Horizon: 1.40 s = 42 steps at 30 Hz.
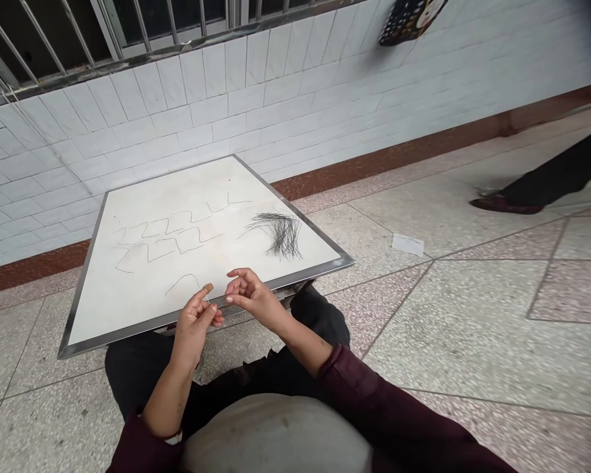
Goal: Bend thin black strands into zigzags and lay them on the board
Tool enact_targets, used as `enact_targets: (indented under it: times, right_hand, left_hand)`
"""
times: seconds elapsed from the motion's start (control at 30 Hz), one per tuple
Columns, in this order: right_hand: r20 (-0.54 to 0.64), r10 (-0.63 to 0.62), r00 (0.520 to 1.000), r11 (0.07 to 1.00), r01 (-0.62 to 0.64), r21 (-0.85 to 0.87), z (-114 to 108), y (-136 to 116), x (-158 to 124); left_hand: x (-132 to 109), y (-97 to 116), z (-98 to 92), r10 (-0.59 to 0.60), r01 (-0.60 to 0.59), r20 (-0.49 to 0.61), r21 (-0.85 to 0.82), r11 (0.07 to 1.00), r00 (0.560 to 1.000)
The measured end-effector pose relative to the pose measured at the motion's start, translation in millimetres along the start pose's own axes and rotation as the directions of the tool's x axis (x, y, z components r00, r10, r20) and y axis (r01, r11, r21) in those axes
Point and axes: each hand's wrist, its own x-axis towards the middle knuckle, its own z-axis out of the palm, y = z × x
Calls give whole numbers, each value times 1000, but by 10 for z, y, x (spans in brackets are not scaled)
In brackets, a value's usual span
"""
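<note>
My left hand (197,318) is over the near edge of a white board, its thumb and fingers pinched on a thin dark wire-like strand (182,276). The strand arches up and away to the left above the board. Beside it, my right hand (249,295) has its index finger raised, with the thumb and other fingers drawn together; whatever is between them is too fine to make out. Several bent strands (177,226) lie in zigzag rows on the board. Right of them spreads a loose pile of dark strands (283,235). A tan wrap covers one left fingertip.
The metal-edged white board (142,295) stands over my knees, close to a tiled wall (217,112) with a barred window. A white paper piece (408,244) lies on the floor. At right, another person's leg and shoe (509,202) show. A dark patterned bag (411,20) hangs above.
</note>
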Motion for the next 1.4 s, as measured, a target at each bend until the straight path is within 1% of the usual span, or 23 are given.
enact_targets:
  times: [0.1,0.27,0.5,0.6,0.73,0.93,1.07,1.13,1.2,1.3,1.33,1.37,1.4]
  right_hand:
    - [35,64,997,993,-67,94,-12,-31,-33]
    - [24,79,997,984,-82,157,-27,-44,-49]
    - [129,119,984,952,-150,268,-56,-44,-66]
    - [126,120,985,950,-150,275,-57,-47,-81]
    - [69,120,990,951,-135,278,-22,-66,-94]
    - [-42,124,991,960,-109,258,61,-107,-115]
    - [-127,107,986,971,-76,229,105,-86,-119]
    - [-197,84,977,978,-43,203,100,-85,-106]
    - [-287,68,956,979,-8,205,68,-104,-85]
    - [-390,86,917,960,28,277,4,-152,-68]
    - [-393,100,914,952,26,304,-7,-163,-74]
    - [-366,116,923,946,10,324,-8,-168,-86]
    - [-315,131,940,942,-18,336,1,-166,-104]
  left_hand:
    - [-9,4,9,-16,16,13,-38,999,1000]
    - [-49,66,22,-43,47,70,-56,997,997]
    - [-78,114,24,-97,114,111,-150,982,989]
    - [-79,95,11,-104,124,129,-156,980,986]
    - [-74,80,12,-103,124,139,-151,981,985]
    - [-81,78,59,-61,75,89,-168,983,994]
    - [-79,45,74,-39,54,85,-179,982,996]
    - [-83,30,72,-38,53,86,-178,983,996]
    - [-94,26,68,-44,59,87,-174,983,995]
    - [-108,37,66,-59,71,72,-181,981,996]
    - [-110,42,67,-62,72,61,-186,980,996]
    - [-109,46,67,-63,72,51,-190,979,997]
    - [-108,48,68,-63,70,40,-195,978,997]
